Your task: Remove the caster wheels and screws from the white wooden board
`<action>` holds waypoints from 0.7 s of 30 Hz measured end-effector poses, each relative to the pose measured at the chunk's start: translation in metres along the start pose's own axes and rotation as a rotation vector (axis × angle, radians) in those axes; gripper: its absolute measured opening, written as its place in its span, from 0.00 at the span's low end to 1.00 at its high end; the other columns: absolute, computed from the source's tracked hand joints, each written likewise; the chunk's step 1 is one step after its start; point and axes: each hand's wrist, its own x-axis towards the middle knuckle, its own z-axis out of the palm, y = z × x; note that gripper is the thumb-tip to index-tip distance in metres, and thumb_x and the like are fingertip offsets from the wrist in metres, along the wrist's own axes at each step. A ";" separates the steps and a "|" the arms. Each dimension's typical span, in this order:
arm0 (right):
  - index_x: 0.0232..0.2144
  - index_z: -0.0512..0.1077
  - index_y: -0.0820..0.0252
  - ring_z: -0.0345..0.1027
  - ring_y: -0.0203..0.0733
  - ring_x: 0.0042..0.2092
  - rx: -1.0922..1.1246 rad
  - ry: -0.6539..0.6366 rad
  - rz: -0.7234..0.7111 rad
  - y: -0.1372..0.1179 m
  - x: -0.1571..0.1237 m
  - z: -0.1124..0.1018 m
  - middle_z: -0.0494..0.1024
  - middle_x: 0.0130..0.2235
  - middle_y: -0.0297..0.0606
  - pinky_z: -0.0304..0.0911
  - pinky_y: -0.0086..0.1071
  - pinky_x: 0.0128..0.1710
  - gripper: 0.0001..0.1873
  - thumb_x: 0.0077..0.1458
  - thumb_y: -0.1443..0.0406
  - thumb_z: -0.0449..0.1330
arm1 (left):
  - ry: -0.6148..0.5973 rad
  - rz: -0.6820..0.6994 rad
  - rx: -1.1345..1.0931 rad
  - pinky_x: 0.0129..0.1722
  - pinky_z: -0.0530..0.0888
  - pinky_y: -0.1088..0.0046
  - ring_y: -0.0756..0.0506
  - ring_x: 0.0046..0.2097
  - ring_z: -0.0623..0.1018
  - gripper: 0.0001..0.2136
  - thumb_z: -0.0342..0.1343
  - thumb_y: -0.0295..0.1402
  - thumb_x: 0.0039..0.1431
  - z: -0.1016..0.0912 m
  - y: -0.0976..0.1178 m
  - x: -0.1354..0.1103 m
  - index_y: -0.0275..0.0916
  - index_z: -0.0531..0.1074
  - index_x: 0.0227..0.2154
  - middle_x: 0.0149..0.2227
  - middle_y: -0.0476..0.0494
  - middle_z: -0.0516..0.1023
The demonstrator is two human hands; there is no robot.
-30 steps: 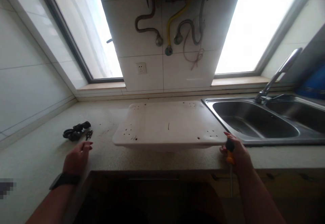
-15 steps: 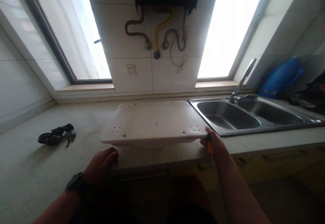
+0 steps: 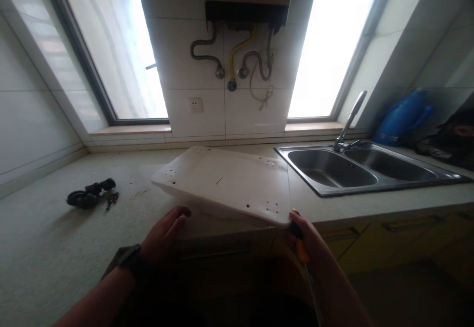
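A white rounded plastic panel [image 3: 229, 179], with small holes near its corners and a short dark mark in the middle, lies at a slant on the counter [image 3: 126, 228]. Its near right corner reaches the counter's front edge. At that corner, my right hand [image 3: 309, 238] is closed round a screwdriver [image 3: 302, 252] with a black and orange handle, its shaft pointing down. The thumb side of this hand touches the panel. My left hand [image 3: 166, 233] rests by the counter edge, just short of the panel, fingers loosely extended and holding nothing I can see.
Black round fittings [image 3: 91, 192] and a small pile of screws [image 3: 112, 200] lie on the left of the counter. A double steel sink [image 3: 331, 166] with a faucet [image 3: 348, 124] is on the right, a blue jug [image 3: 402, 117] behind it. Pipes [image 3: 233, 60] hang from a wall heater.
The panel has turned clockwise, its near right corner swinging toward me and its left side away. My right hand came nearer with the screwdriver. The view has shifted slightly.
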 end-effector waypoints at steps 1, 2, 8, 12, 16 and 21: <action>0.27 0.64 0.56 0.53 0.29 0.16 0.013 -0.011 0.020 0.004 -0.005 0.008 0.61 0.14 0.24 0.50 0.22 0.15 0.24 0.51 0.45 0.67 | 0.021 -0.007 -0.011 0.53 0.74 0.56 0.36 0.51 0.78 0.21 0.40 0.49 0.72 0.000 0.000 0.000 0.42 0.74 0.48 0.50 0.37 0.79; 0.27 0.64 0.56 0.53 0.29 0.16 0.026 -0.024 0.039 0.009 -0.010 0.015 0.61 0.14 0.24 0.50 0.23 0.15 0.25 0.51 0.44 0.67 | 0.045 -0.017 -0.025 0.53 0.74 0.56 0.36 0.52 0.78 0.22 0.40 0.50 0.72 0.001 0.000 0.000 0.42 0.73 0.49 0.51 0.37 0.79; 0.32 0.68 0.57 0.52 0.28 0.15 0.047 -0.107 0.059 0.033 -0.023 0.059 0.63 0.14 0.23 0.52 0.24 0.16 0.29 0.45 0.40 0.68 | 0.121 -0.126 -0.090 0.52 0.75 0.55 0.37 0.48 0.79 0.27 0.34 0.55 0.72 0.003 0.006 0.002 0.42 0.73 0.46 0.44 0.39 0.80; 0.38 0.72 0.59 0.57 0.29 0.16 0.000 -0.156 0.072 0.041 -0.025 0.080 0.67 0.16 0.25 0.54 0.24 0.17 0.32 0.42 0.42 0.72 | 0.066 -0.229 -0.183 0.45 0.78 0.58 0.36 0.48 0.78 0.32 0.33 0.61 0.69 0.004 0.011 0.004 0.41 0.74 0.44 0.46 0.36 0.79; 0.36 0.74 0.58 0.61 0.32 0.20 -0.029 -0.214 0.120 0.045 -0.026 0.106 0.73 0.22 0.30 0.56 0.26 0.18 0.30 0.41 0.43 0.74 | -0.015 -0.305 -0.308 0.37 0.78 0.65 0.37 0.47 0.78 0.33 0.35 0.63 0.67 0.004 0.023 0.004 0.41 0.75 0.43 0.47 0.35 0.79; 0.41 0.77 0.58 0.74 0.41 0.31 -0.049 -0.273 0.149 0.052 -0.026 0.148 0.80 0.32 0.38 0.65 0.29 0.25 0.30 0.43 0.46 0.75 | -0.224 -0.355 -0.377 0.30 0.74 0.68 0.42 0.31 0.78 0.35 0.38 0.66 0.65 -0.005 0.047 0.002 0.40 0.75 0.29 0.30 0.39 0.80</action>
